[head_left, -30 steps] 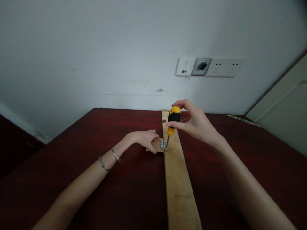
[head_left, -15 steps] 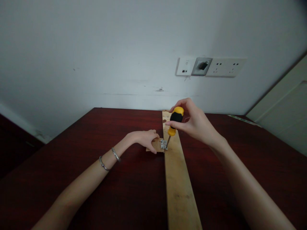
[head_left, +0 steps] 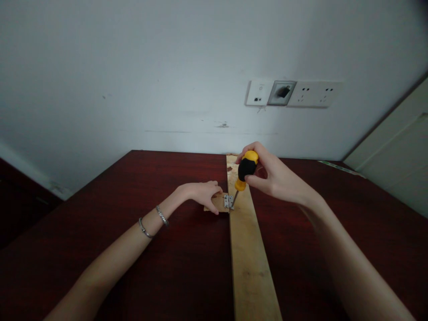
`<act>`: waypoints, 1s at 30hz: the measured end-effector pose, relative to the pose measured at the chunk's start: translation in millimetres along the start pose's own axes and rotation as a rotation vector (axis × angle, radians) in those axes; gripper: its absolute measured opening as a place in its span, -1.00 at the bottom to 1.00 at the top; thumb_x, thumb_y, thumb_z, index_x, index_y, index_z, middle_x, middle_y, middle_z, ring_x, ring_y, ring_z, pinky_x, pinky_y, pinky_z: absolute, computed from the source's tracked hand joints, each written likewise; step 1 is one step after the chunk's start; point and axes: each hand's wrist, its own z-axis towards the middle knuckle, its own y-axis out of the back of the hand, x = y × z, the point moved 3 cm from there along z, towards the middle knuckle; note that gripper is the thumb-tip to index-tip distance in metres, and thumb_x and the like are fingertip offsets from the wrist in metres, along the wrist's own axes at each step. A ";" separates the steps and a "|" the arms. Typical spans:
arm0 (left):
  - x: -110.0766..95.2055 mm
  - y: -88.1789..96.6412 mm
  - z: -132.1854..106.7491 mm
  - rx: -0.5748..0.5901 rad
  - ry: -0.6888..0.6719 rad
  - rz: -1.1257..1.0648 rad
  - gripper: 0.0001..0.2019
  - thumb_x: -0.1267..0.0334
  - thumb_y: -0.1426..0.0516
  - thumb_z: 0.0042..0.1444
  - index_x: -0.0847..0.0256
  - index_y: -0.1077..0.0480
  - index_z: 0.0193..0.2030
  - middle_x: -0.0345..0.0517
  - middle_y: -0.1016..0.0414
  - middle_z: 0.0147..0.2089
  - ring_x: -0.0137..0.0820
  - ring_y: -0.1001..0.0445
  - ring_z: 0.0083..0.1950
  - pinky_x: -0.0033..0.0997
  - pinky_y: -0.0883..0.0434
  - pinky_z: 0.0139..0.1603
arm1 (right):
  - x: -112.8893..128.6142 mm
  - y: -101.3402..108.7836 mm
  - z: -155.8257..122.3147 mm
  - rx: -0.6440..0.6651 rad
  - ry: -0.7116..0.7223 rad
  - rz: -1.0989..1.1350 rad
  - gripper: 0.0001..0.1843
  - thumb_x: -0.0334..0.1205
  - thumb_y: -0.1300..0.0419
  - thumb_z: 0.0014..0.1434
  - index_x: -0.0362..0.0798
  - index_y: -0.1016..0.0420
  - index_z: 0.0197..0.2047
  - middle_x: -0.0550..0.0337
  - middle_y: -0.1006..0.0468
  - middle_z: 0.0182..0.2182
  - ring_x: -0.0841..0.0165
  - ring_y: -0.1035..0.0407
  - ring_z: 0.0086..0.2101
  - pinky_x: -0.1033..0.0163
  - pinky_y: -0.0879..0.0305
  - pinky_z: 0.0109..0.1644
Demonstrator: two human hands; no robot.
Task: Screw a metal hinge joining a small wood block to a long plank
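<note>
My right hand (head_left: 274,173) is shut on a yellow-and-black screwdriver (head_left: 247,167), gripping the handle with its fingertips. The thin metal shaft runs down to a small metal hinge (head_left: 228,201), and its tip sits at the hinge's right leaf. The hinge lies where a small piece of light wood (head_left: 219,203) meets the end of a long pale wooden plank (head_left: 250,254). My left hand (head_left: 200,193) rests on the small piece, with its fingers holding it just left of the hinge.
Two thin metal bracelets (head_left: 152,223) circle my left wrist. Everything lies on a dark red wooden table (head_left: 187,272). A white wall behind the table carries a socket panel (head_left: 294,93). A pale door or cabinet panel (head_left: 394,151) stands at the right.
The screwdriver handle has shifted slightly right and tilts further, and my right hand has turned around it. My left hand, the hinge and the wood have stayed in place.
</note>
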 end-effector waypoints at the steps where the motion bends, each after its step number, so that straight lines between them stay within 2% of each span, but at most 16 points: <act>1: 0.0 0.0 -0.1 -0.003 -0.006 0.001 -0.22 -0.21 -0.17 -0.20 0.22 -0.20 0.12 0.01 -0.21 -0.01 -0.23 -0.27 -0.10 -0.30 -0.28 -0.11 | -0.3 0.6 -0.4 0.002 0.001 0.012 -0.64 -0.37 -0.14 0.00 -0.01 -0.17 -0.12 0.17 -0.42 -0.27 0.36 -0.31 -0.35 0.27 -0.23 -0.36; 8: -1.0 1.2 -1.2 -0.009 -0.008 -0.008 -0.28 -0.19 -0.17 -0.19 0.18 -0.23 0.08 -0.04 -0.22 -0.06 -0.26 -0.27 -0.12 -0.36 -0.28 -0.16 | -3.0 5.8 -0.2 -0.052 -0.004 0.033 -0.56 -0.12 -0.25 0.02 0.01 -0.18 -0.08 0.17 -0.46 -0.29 0.32 -0.36 -0.35 0.25 -0.27 -0.37; 17: -0.1 0.3 -0.5 -0.008 -0.006 -0.020 -0.30 -0.20 -0.16 -0.19 0.17 -0.26 0.05 -0.04 -0.23 -0.04 -0.23 -0.26 -0.09 -0.34 -0.27 -0.13 | -1.3 6.5 1.4 -0.145 0.025 -0.116 -0.47 0.08 -0.29 -0.06 -0.01 -0.22 -0.13 0.16 -0.48 -0.36 0.34 -0.36 -0.42 0.30 -0.26 -0.45; 23: -1.7 1.3 -1.3 -0.008 -0.016 -0.012 -0.29 -0.19 -0.16 -0.18 0.17 -0.24 0.09 -0.04 -0.22 -0.04 -0.24 -0.26 -0.11 -0.32 -0.27 -0.13 | -3.6 4.9 0.7 -0.249 0.061 -0.244 -0.40 0.15 -0.29 -0.09 -0.03 -0.21 -0.11 0.15 -0.47 -0.38 0.42 -0.30 -0.53 0.31 -0.23 -0.51; 30: -1.0 0.8 -1.7 -0.010 0.001 -0.015 -0.26 -0.20 -0.16 -0.20 0.18 -0.23 0.09 -0.03 -0.21 -0.02 -0.24 -0.27 -0.11 -0.33 -0.28 -0.13 | -0.6 13.0 -2.6 -0.330 0.070 -0.251 -0.40 0.14 -0.27 -0.06 -0.02 -0.23 -0.06 0.14 -0.47 -0.38 0.37 -0.34 -0.50 0.25 -0.29 -0.47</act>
